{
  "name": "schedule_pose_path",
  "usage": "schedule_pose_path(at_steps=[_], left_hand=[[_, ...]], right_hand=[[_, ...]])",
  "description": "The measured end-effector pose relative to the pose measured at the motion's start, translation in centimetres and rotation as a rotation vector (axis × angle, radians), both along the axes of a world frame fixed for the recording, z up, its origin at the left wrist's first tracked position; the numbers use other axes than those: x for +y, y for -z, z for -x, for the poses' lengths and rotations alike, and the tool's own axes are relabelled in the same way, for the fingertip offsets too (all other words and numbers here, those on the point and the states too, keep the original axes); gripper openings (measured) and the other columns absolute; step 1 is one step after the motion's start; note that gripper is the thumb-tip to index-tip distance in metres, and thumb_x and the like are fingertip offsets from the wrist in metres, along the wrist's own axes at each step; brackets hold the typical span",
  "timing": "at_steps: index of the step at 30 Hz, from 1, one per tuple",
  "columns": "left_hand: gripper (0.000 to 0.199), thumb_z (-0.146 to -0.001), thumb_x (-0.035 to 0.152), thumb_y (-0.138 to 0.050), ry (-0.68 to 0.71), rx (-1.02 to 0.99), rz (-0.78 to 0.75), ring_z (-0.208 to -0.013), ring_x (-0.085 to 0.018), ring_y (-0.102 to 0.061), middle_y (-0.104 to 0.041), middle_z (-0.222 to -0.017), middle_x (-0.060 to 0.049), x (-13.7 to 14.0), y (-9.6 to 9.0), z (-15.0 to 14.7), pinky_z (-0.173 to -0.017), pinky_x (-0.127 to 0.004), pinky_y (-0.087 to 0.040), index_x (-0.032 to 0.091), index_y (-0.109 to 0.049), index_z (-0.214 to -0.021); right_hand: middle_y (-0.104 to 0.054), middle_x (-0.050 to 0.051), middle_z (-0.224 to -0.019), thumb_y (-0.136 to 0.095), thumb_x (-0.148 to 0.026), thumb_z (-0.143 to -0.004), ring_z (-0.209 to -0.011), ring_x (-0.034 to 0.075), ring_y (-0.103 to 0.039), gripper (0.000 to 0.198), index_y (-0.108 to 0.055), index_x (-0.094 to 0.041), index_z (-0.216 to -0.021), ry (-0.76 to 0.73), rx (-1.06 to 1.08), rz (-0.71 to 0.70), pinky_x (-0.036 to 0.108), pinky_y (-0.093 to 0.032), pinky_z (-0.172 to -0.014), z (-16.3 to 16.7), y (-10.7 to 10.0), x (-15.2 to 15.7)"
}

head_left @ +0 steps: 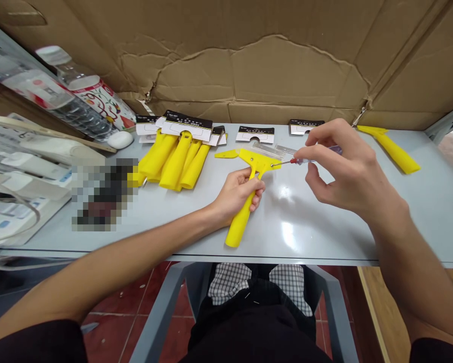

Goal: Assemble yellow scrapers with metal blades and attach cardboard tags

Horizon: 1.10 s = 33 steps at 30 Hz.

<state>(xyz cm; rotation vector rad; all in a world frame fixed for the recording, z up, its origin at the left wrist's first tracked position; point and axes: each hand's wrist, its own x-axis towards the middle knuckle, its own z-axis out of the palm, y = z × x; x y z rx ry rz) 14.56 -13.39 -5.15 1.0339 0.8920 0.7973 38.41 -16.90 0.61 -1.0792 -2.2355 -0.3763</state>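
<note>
Over the middle of the pale table (294, 229), I steady a yellow scraper (238, 227) with my left hand (241, 194), its fingers wrapped around the neck. My right hand (343, 171) grasps a slim screwdriver (294, 161) between its fingers, the tip at a screw on the scraper's head. Beyond, to the left, carded yellow handles (173, 161) lie bunched together; at far right rests a lone yellow tool (398, 151), near the cardboard (286, 75).

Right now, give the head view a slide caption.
Left hand holds yellow scraper; right hand holds a screwdriver to its wide end.
</note>
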Motion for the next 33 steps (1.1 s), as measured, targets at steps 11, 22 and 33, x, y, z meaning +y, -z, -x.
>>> schedule_pose_path(at_steps=[11, 22, 33], left_hand=[[0.023, -0.071, 0.024, -0.076, 0.022, -0.06, 0.038, -0.041, -0.006, -0.046, -0.053, -0.055, 0.005, -0.2, 0.0, 0.2, -0.038, -0.02, -0.035, 0.02, -0.054, -0.066], [0.023, -0.07, 0.026, -0.076, -0.006, -0.099, 0.08, -0.042, -0.007, -0.044, -0.052, -0.054, 0.004, -0.3, 0.0, 0.3, -0.037, -0.02, -0.032, 0.021, -0.053, -0.066], [0.023, -0.068, 0.025, -0.075, -0.02, -0.117, 0.085, -0.042, -0.006, -0.044, -0.052, -0.055, 0.004, -0.1, 0.0, 0.3, -0.037, -0.02, -0.032, 0.021, -0.053, -0.066]], right_hand=[[-0.084, 0.0, -0.11, -0.082, -0.019, -0.095, -0.094, 0.026, -0.083, 0.041, -0.068, -0.04, -0.127, -0.093, 0.422, -0.082, 0.047, -0.07, -0.084, 1.3, 1.5, 0.0], [-0.085, 0.003, -0.093, -0.068, -0.047, -0.105, -0.09, 0.035, -0.084, 0.023, -0.076, -0.044, -0.125, 0.096, 0.327, -0.138, 0.056, -0.07, -0.073, 1.8, 2.0, -0.5], [-0.084, 0.009, -0.109, -0.061, -0.042, -0.106, -0.097, 0.036, -0.081, 0.032, -0.076, -0.041, -0.134, 0.156, 0.267, -0.208, 0.059, -0.068, -0.086, 1.5, 2.2, -0.4]])
